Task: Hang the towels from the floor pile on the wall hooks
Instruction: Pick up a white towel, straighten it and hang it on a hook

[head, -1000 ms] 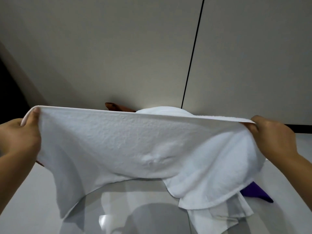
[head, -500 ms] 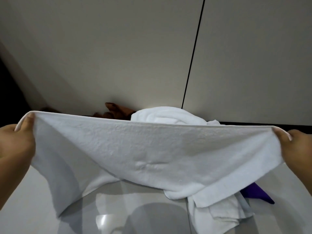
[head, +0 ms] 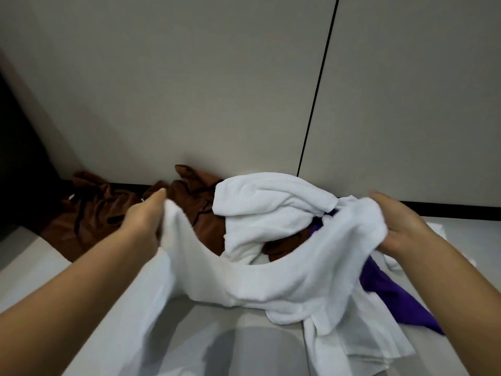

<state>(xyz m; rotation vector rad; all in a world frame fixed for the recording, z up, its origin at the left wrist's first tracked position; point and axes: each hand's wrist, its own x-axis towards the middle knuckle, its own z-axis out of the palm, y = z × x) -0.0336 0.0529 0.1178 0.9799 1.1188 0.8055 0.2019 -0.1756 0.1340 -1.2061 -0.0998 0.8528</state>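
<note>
White terry towel [head: 271, 278] sags slack between both hands above the pale glossy floor [head: 32, 270]. The left hand [head: 143, 221] pinches its left end, fingers clamped on the cloth; the right hand [head: 401, 223] grips the bunched right end. Beyond it, against the foot of the grey panelled wall [head: 189, 77], lie a brown towel [head: 103, 213], another white towel [head: 265, 202] and a purple towel [head: 390, 297]. A dark seam [head: 317, 88] splits the wall.

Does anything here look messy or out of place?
Yes. Towels lie crumpled on the floor against the wall: brown ones, a white one, a purple one. Both hands hold another white towel, sagging.
</note>
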